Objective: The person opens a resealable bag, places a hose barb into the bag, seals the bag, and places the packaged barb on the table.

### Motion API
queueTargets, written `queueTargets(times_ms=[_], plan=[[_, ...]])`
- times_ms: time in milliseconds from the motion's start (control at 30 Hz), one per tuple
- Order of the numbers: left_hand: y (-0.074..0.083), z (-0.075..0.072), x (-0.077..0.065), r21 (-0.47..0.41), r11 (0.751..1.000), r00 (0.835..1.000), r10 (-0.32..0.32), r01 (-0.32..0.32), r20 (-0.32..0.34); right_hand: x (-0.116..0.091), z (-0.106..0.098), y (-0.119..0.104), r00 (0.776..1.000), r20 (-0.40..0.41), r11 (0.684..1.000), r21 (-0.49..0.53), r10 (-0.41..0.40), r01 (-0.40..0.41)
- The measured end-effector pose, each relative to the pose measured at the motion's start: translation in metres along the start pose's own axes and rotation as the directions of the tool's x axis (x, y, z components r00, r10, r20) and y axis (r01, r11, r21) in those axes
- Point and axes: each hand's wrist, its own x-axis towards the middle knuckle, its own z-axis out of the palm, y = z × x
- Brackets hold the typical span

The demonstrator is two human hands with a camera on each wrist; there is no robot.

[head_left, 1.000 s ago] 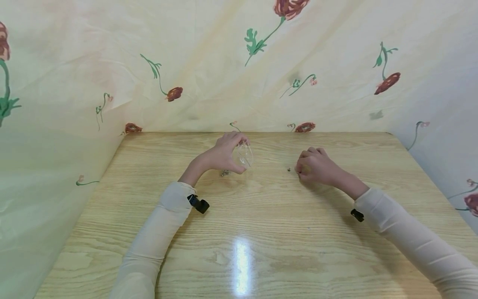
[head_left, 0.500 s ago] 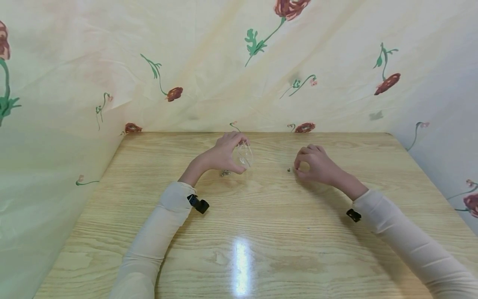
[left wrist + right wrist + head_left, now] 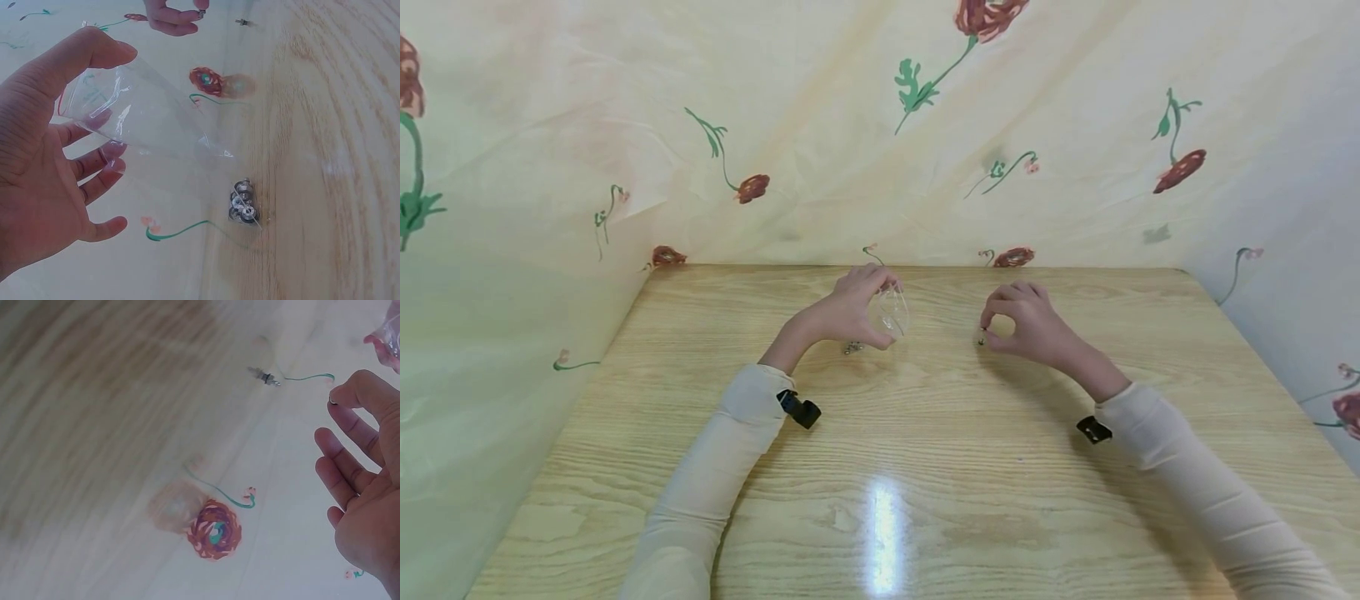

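My left hand (image 3: 850,307) holds a clear plastic bag (image 3: 144,112), its mouth spread between thumb and fingers. Just beyond the bag's lower end, in the left wrist view, lies a small cluster of shiny metal pieces (image 3: 245,203) with dark rings. Over to the right, my right hand (image 3: 1026,323) pinches a tiny metal piece (image 3: 201,12) between thumb and forefinger; the fingertips mostly hide it. One more small metal fitting with a dark band (image 3: 265,376) lies on the table by those fingertips. Its kind is too small to make out.
The light wood-grain table (image 3: 925,433) has a bright light reflection near its front. Behind it and at both sides hangs a pale flowered cloth (image 3: 820,125). Black wrist cameras (image 3: 797,409) sit on both sleeves.
My right hand has lifted slightly and moved left, to the loose metal fitting, its thumb and forefinger still together. The left hand and the bag have stayed in place.
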Motion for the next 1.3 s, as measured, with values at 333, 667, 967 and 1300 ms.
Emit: queueTargets(times_ms=[333, 667, 967, 1300], plan=[[-0.002, 0.002, 0.001, -0.014, 1.0, 1.0, 0.005, -0.005, 0.005, 0.007, 0.001, -0.008, 0.998, -0.067, 0.999, 0.045, 0.0, 0.003], [-0.001, 0.002, 0.001, -0.025, 1.0, 1.0, 0.008, -0.008, 0.005, 0.016, -0.001, -0.02, 0.992, -0.122, 0.992, 0.126, 0.004, 0.011], [-0.002, 0.004, 0.001, -0.006, 1.0, 1.0, 0.003, -0.003, -0.015, 0.029, -0.004, -0.034, 0.985, -0.171, 0.989, 0.14, -0.017, 0.041], [-0.001, 0.003, 0.001, 0.002, 1.0, 1.0, 0.013, -0.012, -0.023, 0.045, -0.009, -0.05, 0.981, -0.195, 0.981, 0.188, -0.018, 0.056]])
